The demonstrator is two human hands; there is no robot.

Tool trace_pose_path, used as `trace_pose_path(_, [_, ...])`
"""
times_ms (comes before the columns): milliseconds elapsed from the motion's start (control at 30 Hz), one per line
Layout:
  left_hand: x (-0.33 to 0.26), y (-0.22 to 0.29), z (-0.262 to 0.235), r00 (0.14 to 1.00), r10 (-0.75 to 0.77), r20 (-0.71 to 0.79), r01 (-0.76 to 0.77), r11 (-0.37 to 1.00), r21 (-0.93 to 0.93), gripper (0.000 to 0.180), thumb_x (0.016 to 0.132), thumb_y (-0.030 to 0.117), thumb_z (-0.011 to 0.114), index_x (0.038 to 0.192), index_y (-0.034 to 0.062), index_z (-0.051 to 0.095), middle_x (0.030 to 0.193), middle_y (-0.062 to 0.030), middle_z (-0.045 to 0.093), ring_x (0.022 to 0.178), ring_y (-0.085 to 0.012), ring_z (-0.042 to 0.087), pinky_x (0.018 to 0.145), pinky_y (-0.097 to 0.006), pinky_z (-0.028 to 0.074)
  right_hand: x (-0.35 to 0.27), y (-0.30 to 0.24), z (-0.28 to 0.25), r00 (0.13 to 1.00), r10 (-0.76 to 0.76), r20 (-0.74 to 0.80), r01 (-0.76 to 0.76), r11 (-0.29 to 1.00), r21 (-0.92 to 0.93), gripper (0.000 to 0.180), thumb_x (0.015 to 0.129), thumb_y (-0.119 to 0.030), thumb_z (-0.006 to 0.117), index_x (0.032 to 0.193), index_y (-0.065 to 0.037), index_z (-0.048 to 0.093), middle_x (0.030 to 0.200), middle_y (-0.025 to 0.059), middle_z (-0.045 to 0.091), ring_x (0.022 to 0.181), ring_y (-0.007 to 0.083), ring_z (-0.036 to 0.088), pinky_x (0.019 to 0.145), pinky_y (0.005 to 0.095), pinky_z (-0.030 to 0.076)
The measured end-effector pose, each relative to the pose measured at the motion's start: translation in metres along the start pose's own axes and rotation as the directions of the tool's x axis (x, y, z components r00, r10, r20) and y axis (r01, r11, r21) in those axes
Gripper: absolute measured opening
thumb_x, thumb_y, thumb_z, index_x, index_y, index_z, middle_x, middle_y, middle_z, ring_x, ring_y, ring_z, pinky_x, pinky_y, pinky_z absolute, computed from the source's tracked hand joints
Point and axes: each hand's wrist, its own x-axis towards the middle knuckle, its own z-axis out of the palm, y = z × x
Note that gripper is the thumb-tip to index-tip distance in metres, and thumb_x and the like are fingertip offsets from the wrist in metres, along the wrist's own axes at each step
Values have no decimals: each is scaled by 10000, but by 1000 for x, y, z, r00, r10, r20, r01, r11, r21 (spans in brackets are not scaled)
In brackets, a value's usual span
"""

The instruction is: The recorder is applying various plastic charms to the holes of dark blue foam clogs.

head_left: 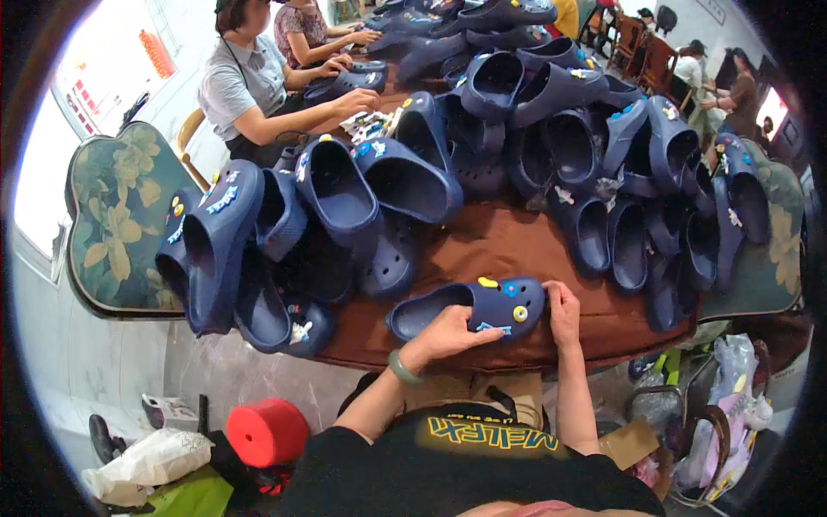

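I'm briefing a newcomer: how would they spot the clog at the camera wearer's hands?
Find the brown-covered table, then its near edge, by the black T-shirt. There a dark blue clog lies sideways, left hand at its opening, right hand at its toe. Unlike the heaped clogs, it sits apart, toe pointing right.

Head-worn fisheye, looking down close

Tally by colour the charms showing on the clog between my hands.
Plain yellow charm: 1
Round yellow charm with pale centre: 1
Blue charms, including one beside the left hand's thumb: 2
Total showing on the navy clog: 4; the left hand may hide more.
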Motion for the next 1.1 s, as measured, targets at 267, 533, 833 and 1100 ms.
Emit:
trace_pose_path(267, [-4, 1, -1, 998, 11, 66, -2, 990, -140, 340, 905, 252, 681, 1126, -6, 661, 985, 0, 680, 895, -77, 563, 831, -271, 475, -5, 1, 0, 994, 109, 21, -110, 994, 28, 264, 1013, -215, 508, 929, 0, 636, 850, -9, 607, 810, 77, 525, 746, 237, 442])
trace_pose_path(533, [-6, 7, -3, 993, 24, -116, -18, 999, 46, 336, 892, 302, 686, 1016, -11, 674, 878, -75, 696, 818, -149, 624, 726, -319, 492, 1, 0, 1, 999, 39, 10, -38, 999, -39, 260, 1011, -207, 508, 939, 12, 627, 837, -10, 601, 808, 78, 523, 742, 240, 445])
trace_pose_path(833, [-36, 33, -28, 706, 600, -378, -103, 614, 782, 498, 769, 71, 692, 1236, 19, 526, 1153, -150, 552, 1008, -325, 559, 913, -425, 424, -4, -10, 4, 1000, 3, 15, -3, 1000, 15, 188, 991, -162, 552, 943, 0, 633, 855, -15, 607, 815, 68, 527, 746, 226, 444])
trace_pose_path(1100, [11, 18, -36, 882, 471, -31, -185, 406, 895, 223, 722, 36, 675, 903, 67, 549, 821, -116, 522, 730, -347, 614, 599, -437, 497, -6, -4, 4, 1000, 2, -25, 1, 996, 91, 158, 973, -139, 573, 957, 0, 646, 869, 2, 629, 835, 80, 557, 776, 232, 459])
